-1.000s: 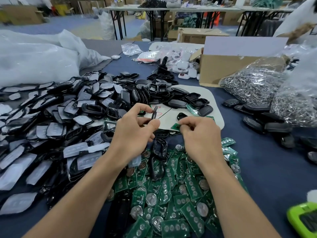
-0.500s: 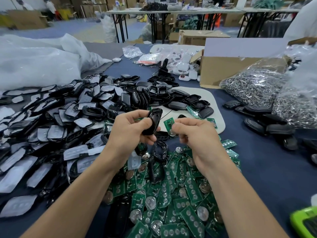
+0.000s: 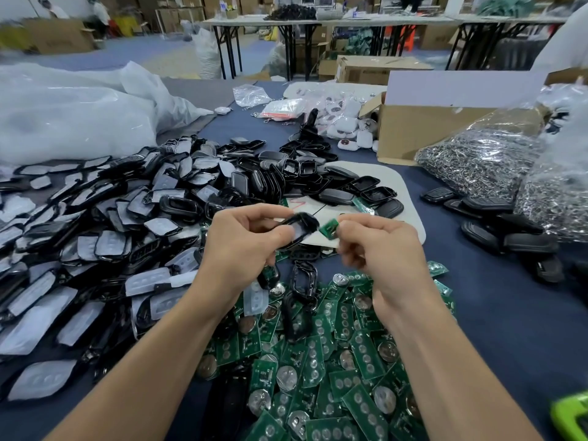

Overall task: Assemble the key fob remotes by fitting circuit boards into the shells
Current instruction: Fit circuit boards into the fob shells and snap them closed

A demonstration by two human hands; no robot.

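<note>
L hand: fingers curled round a black shell, held up off the table; shell is motion-blurred.
R hand: thumb + forefinger in a tight, narrow pinch on one small green circuit board.
Board vs shell: board edge right at the shell's R end; touching or not, can't tell (blur).
Where: both held in the air over the near edge of the white mat.
Board pile: green boards w/ coin cells, heaped betw. the forearms on the blue table cloth.
Shell pile: black shells + clear button pads, heaped to the L.
R side: closed black fobs near bags of metal rings; cardboard box behind.
</note>
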